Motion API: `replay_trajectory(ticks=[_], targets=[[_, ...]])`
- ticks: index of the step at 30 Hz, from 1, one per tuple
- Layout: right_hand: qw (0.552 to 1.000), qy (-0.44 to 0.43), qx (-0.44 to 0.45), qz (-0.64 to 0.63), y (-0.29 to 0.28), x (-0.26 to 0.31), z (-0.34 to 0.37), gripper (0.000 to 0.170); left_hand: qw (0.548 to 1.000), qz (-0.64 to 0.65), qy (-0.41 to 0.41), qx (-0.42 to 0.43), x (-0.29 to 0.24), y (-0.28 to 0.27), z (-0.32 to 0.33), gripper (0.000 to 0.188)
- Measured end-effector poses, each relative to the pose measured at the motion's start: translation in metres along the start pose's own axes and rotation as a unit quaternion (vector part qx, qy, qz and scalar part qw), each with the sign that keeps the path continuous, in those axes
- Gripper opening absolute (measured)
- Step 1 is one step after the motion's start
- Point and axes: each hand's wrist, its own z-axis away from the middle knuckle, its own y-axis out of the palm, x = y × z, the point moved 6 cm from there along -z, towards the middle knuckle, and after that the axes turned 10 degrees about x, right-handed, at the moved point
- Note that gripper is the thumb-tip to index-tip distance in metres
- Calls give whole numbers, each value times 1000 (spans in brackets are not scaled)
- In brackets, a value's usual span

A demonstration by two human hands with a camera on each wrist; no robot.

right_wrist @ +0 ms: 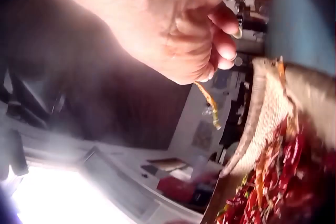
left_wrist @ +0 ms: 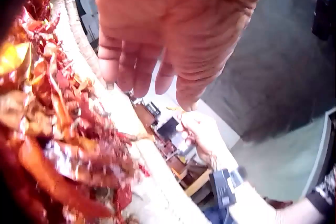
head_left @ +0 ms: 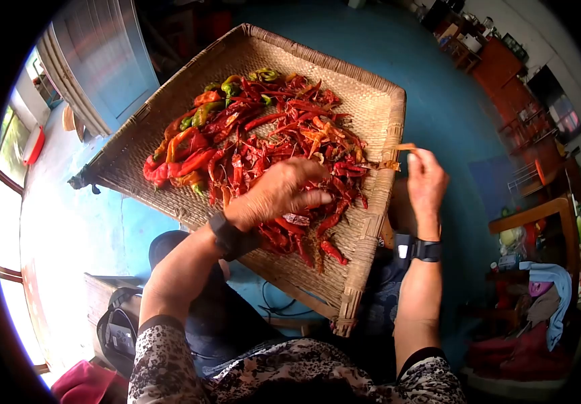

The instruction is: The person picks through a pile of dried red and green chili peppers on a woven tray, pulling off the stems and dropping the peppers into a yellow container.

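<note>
Your left hand: fingers loosely extended, holding nothing, above wrinkled red chillies heaped in a square, tan woven tray. Your right hand: fingers closed, pinching one slender, yellow-orange chilli near the tray's rim. Beyond: smooth blue floor.

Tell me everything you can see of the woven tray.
The woven tray is straw-coloured, apparently bamboo, four-sided and shallow, with raised walls and a thick bound rim. Dark material shows at its left corner. It lies cornerwise; what supports it is hidden. Red, orange and green peppers cover much of its floor, leaving some bare weave at the edges. The left hand is above it; the right hand is beyond its right side.
</note>
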Motion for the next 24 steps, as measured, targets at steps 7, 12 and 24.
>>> replay_trajectory(ticks=[7,12,24], targets=[[965,25,65,253,-1,-22,7,25,955,-235,130,128,-36,95,17,54],[928,-92,235,274,67,23,1,24,931,-281,101,210,-36,104,16,47],[951,-99,235,176,76,24,8,9,996,-76,-43,6,-6,18,2,16]])
